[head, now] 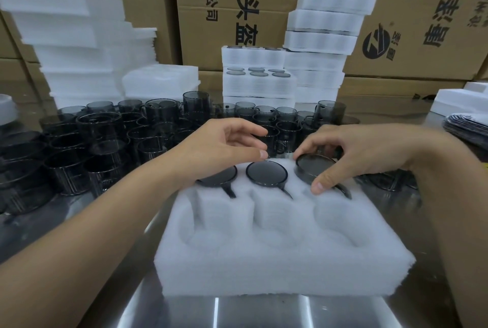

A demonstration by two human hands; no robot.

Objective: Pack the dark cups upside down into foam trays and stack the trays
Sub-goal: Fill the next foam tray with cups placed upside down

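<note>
Cups (266, 172) are sitting upside down in the far row of the foam tray (277, 269) on the tabletop (264, 312), loose cups (105, 137) crowding just behind, packed trays (260, 84) standing stacked beyond. The right hand (364, 153) is pinching the rightmost cup (313, 166) between its fingers; the left hand (224, 148) is hovering, fingers relaxed, holding nothing.

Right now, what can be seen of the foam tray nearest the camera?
The foam tray is a white, soft-looking rectangular block lying flat on the shiny metal table. It has two rows of three pockets: the far row holds three dark cups upside down, handles toward the camera; the near row is empty. The right hand grips the rightmost cup; the left hand hovers above the leftmost cup.
</note>
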